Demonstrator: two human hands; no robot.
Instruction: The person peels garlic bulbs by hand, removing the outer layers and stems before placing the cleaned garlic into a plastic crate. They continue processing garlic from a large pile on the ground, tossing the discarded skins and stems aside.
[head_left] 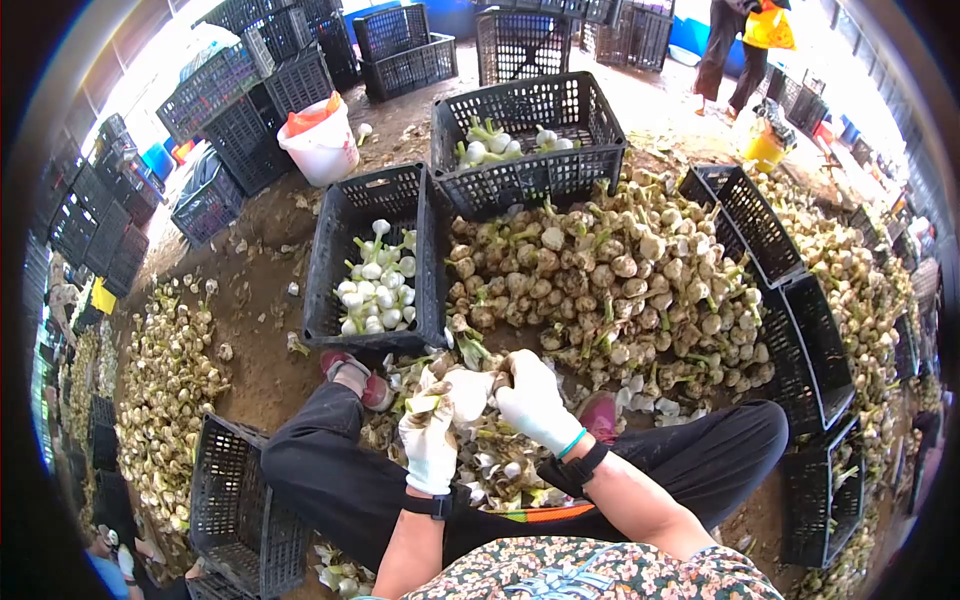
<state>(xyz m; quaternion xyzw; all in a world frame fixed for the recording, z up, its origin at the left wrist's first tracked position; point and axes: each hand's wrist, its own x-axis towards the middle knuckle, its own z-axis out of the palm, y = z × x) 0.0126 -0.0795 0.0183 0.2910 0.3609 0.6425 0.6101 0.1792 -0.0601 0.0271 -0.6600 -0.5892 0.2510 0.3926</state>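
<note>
Both my hands wear white gloves and meet above the ground between my crossed legs. My left hand (428, 440), its fingers closed and soiled, grips a white garlic bulb (470, 393) from the left. My right hand (532, 400) is closed against the bulb's right side, its fingertips partly hidden. Beneath them lies a litter of garlic skins and trimmings (500, 465). Just ahead, a black crate (322, 265) holds clean white garlic bulbs (375, 290). A large pile of unpeeled garlic (610, 275) lies to the right of that crate.
Another black crate (530, 182) with a few bulbs stands beyond the pile. Black crates (790, 330) line my right side, and one crate (240, 500) sits by my left knee. A white bucket (320, 150), more garlic (170, 390) and a standing person (735, 50) are farther off.
</note>
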